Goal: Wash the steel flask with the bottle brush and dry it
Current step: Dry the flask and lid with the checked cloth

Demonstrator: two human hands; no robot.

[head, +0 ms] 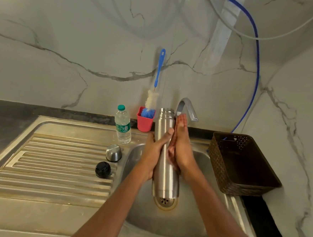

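Drainboard (pixel 56 167) at left. Black cap (pixel 103 169) and steel lid (pixel 114 152) sit on its right edge, near each other but apart. Water bottle (pixel 123 124) upright behind them. Next right, red cup (pixel 144 123) against the wall with the brush (pixel 152 99) standing in it, bristle end down, blue handle up and leaning on the wall.

Flask (pixel 164 165) is held over the sink (pixel 191 222), above the drain (pixel 165 201). Long axis near upright: open mouth up and away, beside the tap (pixel 188 107), base low toward the person.

Left hand (pixel 156 151) wraps the flask's middle from the left, thumb across the front. Right hand (pixel 180 147) is flat, fingers straight, pressed along the flask's right side, fingertips up near the neck. Looks like rubbing the outside; can't tell if water is running.

Brush is behind and left of the flask, just beside its mouth. Left hand is nearer it but holds the flask, so the right hand, not gripping, would likely reach across.

Basket (pixel 241 165) far right, against the sink edge.
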